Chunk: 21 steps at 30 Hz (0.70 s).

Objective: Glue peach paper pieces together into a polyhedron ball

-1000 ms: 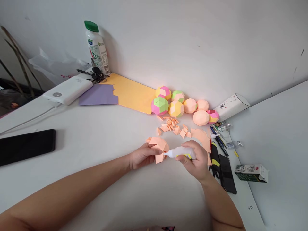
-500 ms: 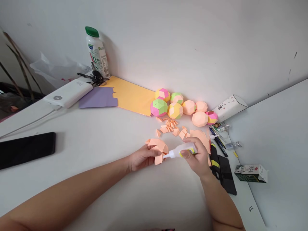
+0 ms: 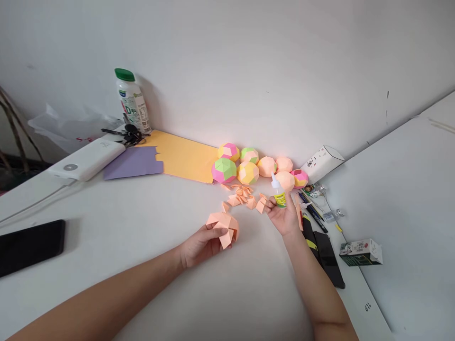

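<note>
My left hand (image 3: pixel 204 244) is closed around a partly formed peach paper ball (image 3: pixel 227 225), thumb on its outside; a flap sticks out and a gap shows at its right side. In my right hand (image 3: pixel 284 215) a small glue bottle (image 3: pixel 279 196) with a yellow label stands upright, its white nozzle pointing up, apart from the paper ball. Loose folded peach paper pieces (image 3: pixel 241 195) lie just beyond the ball. Behind them, against the wall, sits a row of finished faceted paper balls, among them a green and pink one (image 3: pixel 223 170) and a yellow one (image 3: pixel 248 173).
Orange card (image 3: pixel 188 156) and purple card (image 3: pixel 135 162) lie at the back left, beside a power bank (image 3: pixel 88 158), keys (image 3: pixel 131 135) and a white bottle (image 3: pixel 133 104). A phone (image 3: pixel 31 246) lies left. Pens, a dark phone (image 3: pixel 330 258) and a milk carton (image 3: pixel 360 252) line the right.
My right hand has drawn the glue bottle away from the paper ball and turned it from sideways to nozzle-up. The left hand still holds the ball. The camera view has shifted.
</note>
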{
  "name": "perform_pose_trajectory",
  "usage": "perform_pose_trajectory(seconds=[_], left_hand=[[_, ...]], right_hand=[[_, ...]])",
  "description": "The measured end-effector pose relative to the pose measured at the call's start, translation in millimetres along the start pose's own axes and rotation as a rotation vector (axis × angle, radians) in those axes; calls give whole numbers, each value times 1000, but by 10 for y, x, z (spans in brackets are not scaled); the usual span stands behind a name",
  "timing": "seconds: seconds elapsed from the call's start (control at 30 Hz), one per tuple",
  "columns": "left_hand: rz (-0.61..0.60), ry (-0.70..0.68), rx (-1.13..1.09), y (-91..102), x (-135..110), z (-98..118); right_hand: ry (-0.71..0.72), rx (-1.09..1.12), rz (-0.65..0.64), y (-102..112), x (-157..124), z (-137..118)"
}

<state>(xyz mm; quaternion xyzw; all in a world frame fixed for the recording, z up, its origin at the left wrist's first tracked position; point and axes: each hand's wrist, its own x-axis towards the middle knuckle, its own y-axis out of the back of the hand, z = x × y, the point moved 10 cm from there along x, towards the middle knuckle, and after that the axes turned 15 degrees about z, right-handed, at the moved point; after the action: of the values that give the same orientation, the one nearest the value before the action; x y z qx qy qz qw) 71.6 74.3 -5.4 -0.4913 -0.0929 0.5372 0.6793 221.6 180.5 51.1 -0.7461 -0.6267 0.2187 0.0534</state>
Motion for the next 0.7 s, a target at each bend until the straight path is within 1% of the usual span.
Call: perform_pose_trajectory(seconds=[0.07,0.17,0.27,0.4,0.57,0.7], left_hand=[[-5,-10,-2,-9,0,16],[-7,-24,-11,-16,-2,36],[2,-24,-20,-10,-2,40],[33,-8,-28,19,5,34],[60,-17,-44,41,7,57],[96,3,-68,70,15,43]], right_hand=[[-11,-77,28,63,23,22],[29,-248,64,144,51,28],[87,-329,152,233,62,14],[124,-289,269,316,48,1],[24,-200,326,396,72,96],[-28,-152,355,449,81,164]])
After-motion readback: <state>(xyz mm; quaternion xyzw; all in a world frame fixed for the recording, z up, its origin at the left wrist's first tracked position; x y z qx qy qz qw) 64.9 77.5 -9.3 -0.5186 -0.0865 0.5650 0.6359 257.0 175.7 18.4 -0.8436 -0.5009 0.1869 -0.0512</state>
